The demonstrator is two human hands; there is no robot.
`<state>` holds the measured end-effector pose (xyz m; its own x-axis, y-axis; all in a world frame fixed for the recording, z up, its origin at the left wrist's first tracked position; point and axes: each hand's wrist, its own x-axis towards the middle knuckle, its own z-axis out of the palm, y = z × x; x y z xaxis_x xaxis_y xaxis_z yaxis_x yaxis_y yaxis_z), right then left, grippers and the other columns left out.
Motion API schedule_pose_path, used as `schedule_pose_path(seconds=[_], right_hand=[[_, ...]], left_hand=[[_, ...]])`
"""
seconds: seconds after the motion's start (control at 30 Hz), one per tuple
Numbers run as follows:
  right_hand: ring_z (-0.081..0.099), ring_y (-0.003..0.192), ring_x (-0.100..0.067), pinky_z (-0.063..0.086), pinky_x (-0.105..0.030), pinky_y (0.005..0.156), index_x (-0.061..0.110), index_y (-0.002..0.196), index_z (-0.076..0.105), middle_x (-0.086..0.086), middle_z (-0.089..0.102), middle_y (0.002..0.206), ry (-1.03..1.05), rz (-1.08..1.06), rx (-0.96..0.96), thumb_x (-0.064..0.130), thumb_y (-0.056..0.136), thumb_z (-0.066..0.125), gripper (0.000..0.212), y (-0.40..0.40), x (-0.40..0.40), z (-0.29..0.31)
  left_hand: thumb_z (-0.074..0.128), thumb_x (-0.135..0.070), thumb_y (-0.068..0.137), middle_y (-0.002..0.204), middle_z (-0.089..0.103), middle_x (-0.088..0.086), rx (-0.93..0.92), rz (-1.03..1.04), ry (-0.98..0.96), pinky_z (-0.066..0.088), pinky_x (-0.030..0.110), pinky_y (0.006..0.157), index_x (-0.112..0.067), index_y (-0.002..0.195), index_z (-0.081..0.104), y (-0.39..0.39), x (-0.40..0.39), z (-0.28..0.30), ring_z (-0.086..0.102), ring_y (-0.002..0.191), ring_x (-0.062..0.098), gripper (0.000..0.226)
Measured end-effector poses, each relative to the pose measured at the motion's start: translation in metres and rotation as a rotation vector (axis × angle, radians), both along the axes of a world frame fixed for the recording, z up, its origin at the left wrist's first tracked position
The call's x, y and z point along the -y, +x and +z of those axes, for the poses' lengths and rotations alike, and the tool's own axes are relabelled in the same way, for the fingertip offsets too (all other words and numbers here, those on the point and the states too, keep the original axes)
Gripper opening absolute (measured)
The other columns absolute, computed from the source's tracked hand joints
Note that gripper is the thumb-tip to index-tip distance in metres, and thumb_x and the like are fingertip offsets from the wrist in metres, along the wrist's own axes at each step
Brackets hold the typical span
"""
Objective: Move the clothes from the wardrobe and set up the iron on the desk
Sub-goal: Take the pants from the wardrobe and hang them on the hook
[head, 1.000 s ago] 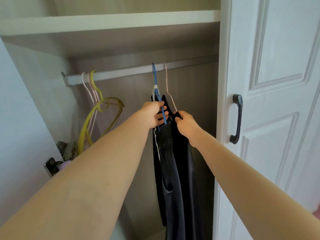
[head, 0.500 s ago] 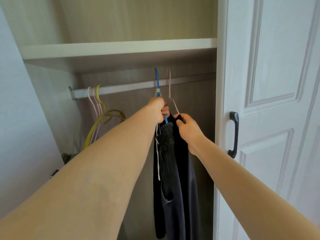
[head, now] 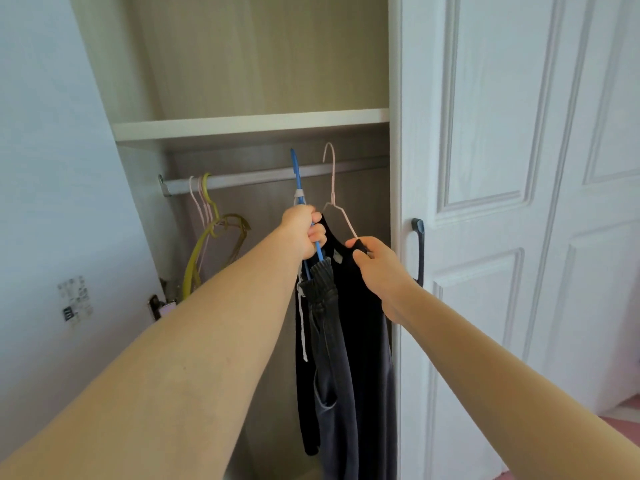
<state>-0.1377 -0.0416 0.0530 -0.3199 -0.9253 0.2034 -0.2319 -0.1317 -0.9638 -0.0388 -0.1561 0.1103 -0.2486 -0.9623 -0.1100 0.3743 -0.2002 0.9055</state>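
1. The left hand (head: 302,229) grips the blue hanger (head: 297,174) at frame centre; the right hand (head: 375,263) pinches the pink wire hanger (head: 331,178) with the dark clothes (head: 349,341).
2. Lift both hooks fully clear of the rail (head: 263,176) before pulling outward.
3. Compared with 1 second ago, both hooks now sit above the rail, apparently unhooked.
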Motion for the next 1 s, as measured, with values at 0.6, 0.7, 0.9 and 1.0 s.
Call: schedule_pose_path(seconds=[0.6, 0.7, 0.9, 1.0], right_hand=[[0.052, 0.108, -0.022, 0.043, -0.037, 0.098, 0.026, 0.116, 0.056, 0.000, 0.058, 0.111, 0.081, -0.008, -0.025, 0.019, 0.101, 0.038, 0.025, 0.044, -0.219, 0.006], [0.054, 0.106, -0.021, 0.045, -0.036, 0.096, 0.027, 0.117, 0.055, 0.000, 0.058, 0.113, 0.056, -0.003, -0.044, 0.020, 0.101, 0.037, 0.025, 0.059, -0.267, 0.008], [0.060, 0.102, -0.024, 0.050, -0.045, 0.096, 0.030, 0.113, 0.056, -0.001, 0.062, 0.108, -0.003, 0.007, -0.011, 0.022, 0.100, 0.039, 0.023, 0.088, -0.357, 0.013], [0.061, 0.101, -0.025, 0.051, -0.047, 0.094, 0.032, 0.110, 0.057, -0.002, 0.063, 0.108, -0.003, 0.009, -0.002, 0.023, 0.099, 0.040, 0.022, 0.096, -0.395, 0.017]], left_hand=[[0.034, -0.025, 0.102, 0.060, 0.039, -0.004, -0.201, -0.159, 0.117, 0.019, 0.018, 0.028, -0.013, 0.074, 0.045, 0.067, -0.221, -0.023, 0.023, 0.032, 0.007, 0.032], [0.035, -0.026, 0.102, 0.054, 0.041, -0.004, -0.248, -0.189, 0.090, 0.020, 0.018, 0.028, -0.013, 0.075, 0.043, 0.080, -0.269, -0.025, 0.023, 0.033, 0.006, 0.031], [0.037, -0.025, 0.102, 0.050, 0.039, -0.004, -0.264, -0.200, 0.008, 0.020, 0.018, 0.028, -0.015, 0.074, 0.039, 0.101, -0.363, -0.020, 0.023, 0.034, 0.006, 0.029], [0.037, -0.021, 0.101, 0.052, 0.038, -0.005, -0.264, -0.194, -0.020, 0.018, 0.017, 0.029, -0.016, 0.077, 0.038, 0.110, -0.402, -0.014, 0.022, 0.035, 0.006, 0.025]])
